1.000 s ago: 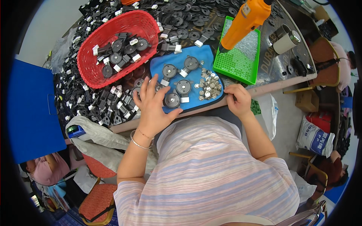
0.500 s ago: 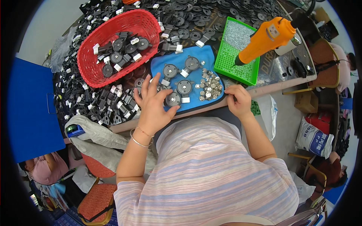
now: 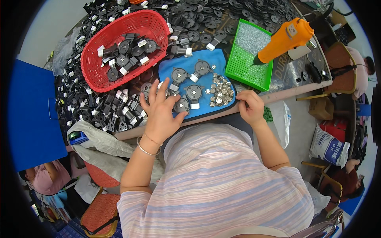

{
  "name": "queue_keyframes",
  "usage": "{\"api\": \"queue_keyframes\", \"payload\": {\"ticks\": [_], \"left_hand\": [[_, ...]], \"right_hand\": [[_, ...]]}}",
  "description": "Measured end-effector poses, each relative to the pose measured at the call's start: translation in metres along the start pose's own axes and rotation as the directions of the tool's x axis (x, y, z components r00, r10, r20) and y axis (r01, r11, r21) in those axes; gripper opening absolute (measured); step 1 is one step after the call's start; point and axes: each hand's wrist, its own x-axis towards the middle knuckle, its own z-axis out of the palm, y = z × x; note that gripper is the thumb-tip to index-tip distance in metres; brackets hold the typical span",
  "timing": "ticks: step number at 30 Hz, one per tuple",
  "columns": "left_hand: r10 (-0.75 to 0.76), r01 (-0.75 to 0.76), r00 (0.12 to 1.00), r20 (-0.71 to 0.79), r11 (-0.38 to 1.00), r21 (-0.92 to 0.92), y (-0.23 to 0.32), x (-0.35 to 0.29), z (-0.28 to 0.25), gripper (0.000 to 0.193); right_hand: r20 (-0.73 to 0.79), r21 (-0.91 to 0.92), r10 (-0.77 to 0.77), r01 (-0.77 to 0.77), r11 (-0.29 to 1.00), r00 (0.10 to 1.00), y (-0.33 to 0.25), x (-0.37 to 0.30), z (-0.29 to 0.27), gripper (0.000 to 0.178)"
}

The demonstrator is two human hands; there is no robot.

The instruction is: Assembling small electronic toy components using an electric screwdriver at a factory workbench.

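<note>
Flanking one of four clearly visible discs (image 3: 182,105) on one blue mat (image 3: 169,64), left hand (image 3: 162,112) spread, right hand (image 3: 251,107) bunched

a pale wall (image 3: 49,29) upper left, a blue panel (image 3: 37,115) below it, red-padded chair (image 3: 99,210) lower left, grey floor (image 3: 297,131) right.

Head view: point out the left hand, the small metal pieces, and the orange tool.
Left hand (image 3: 161,112), head view: on the back of the hand.
Small metal pieces (image 3: 224,92), head view: middle of the pile.
Orange tool (image 3: 284,42), head view: middle of its body.
</note>
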Motion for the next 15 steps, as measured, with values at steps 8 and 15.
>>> {"api": "queue_keyframes", "payload": {"ticks": [8,15], "left_hand": [[0.02,-0.02,0.998,-0.062,1.0,-0.002,-0.007,-0.01,0.003,0.047],[-0.031,0.026,0.977,-0.212,0.999,-0.024,-0.041,-0.02,-0.015,0.048]], "right_hand": [[-0.014,0.049,0.015,-0.014,0.999,1.0,-0.002,0.0,-0.001,0.02],[0.036,0.077,0.098,-0.1,0.992,0.995,-0.005,-0.002,-0.002,0.017]]}}
